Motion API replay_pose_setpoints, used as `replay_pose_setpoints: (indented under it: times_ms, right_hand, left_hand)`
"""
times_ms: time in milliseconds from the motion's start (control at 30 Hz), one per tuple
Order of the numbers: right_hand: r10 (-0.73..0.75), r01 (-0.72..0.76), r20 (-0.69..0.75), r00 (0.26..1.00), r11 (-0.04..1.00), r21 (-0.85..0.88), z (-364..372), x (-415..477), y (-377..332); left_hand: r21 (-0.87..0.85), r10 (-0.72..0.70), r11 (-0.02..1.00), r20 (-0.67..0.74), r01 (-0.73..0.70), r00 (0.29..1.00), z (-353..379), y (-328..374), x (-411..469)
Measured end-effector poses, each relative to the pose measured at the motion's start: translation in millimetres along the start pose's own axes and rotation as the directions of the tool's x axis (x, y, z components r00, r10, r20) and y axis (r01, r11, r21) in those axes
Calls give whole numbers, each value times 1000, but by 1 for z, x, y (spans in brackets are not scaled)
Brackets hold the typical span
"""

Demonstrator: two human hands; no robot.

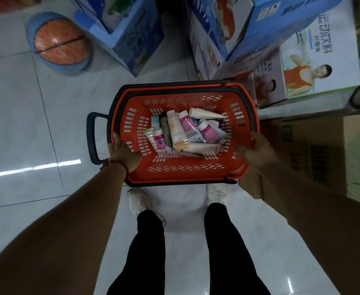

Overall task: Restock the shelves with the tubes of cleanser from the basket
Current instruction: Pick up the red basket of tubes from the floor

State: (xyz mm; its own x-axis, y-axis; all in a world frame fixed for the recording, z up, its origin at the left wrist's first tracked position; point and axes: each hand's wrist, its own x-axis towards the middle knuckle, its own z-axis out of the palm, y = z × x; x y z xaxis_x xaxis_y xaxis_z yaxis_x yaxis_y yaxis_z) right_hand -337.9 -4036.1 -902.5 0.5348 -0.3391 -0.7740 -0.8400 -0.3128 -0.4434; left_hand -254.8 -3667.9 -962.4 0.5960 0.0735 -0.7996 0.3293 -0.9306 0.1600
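An orange plastic basket [181, 173] with a dark rim and handle sits low over the white tiled floor, just ahead of my feet. Several tubes of cleanser [187, 133], pink, cream and white, lie jumbled in its bottom. My left hand [123, 153] grips the basket's left rim, thumb inside the wall. My right hand [257, 150] is on the right rim, blurred, its fingers curled over the edge. No shelf is in sight.
Blue printed cartons [132, 33] stand stacked beyond the basket, and more cartons [315, 60] rise at the right. A brown cardboard box [310, 158] is close to the basket's right side. A round orange and blue object [61, 43] lies on the floor at far left.
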Motion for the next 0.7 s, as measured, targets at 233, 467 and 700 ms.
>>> replay_pose_setpoints:
  times_ms: [233, 467, 700]
  right_hand:
    - [-4, 5, 37, 999, 999, -34, 8, 22, 10]
    - [83, -75, -65, 994, 990, 123, 12, 17, -11]
    - [215, -207, -45, 976, 968, 140, 16, 41, -8]
  left_hand:
    - [-214, -125, 975, -329, 55, 936, -5, -11, -6]
    - [-294, -314, 927, -262, 235, 913, -27, -7, 17]
    - [-625, -417, 701, 31, 343, 908, -45, -26, 46]
